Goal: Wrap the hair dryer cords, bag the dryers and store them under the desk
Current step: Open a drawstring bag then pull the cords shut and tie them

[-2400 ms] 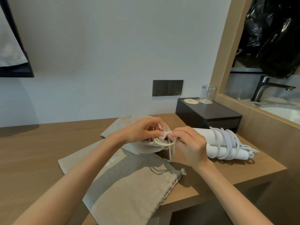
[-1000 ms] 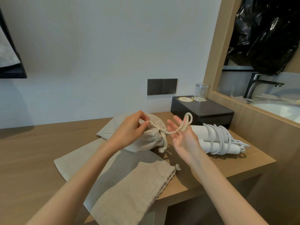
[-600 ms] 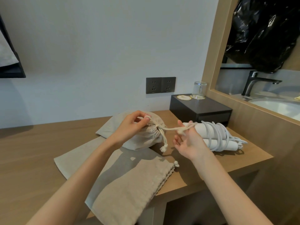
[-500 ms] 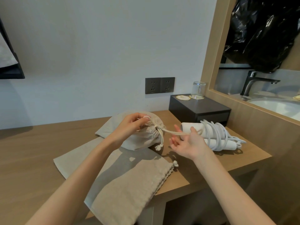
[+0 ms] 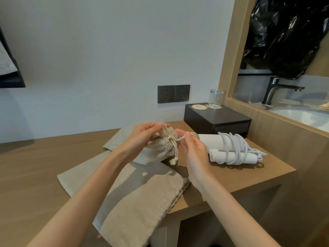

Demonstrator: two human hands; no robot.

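Done: filled bag (image 5: 156, 152) cinched; second dryer (image 5: 231, 148), at right, cord wrapped.
Fingers: left hand (image 5: 142, 138) and right hand (image 5: 193, 148) each pinch the drawstring (image 5: 176, 151).
Left: likely finish the tie, bag second dryer, store both under bench (image 5: 231, 173).

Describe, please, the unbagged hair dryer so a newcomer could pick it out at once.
On the wooden desk, find the black box near the sockets. In front of it lies the hair dryer, cord coiled round it: white plastic, unlike the beige cloth bags beside it.
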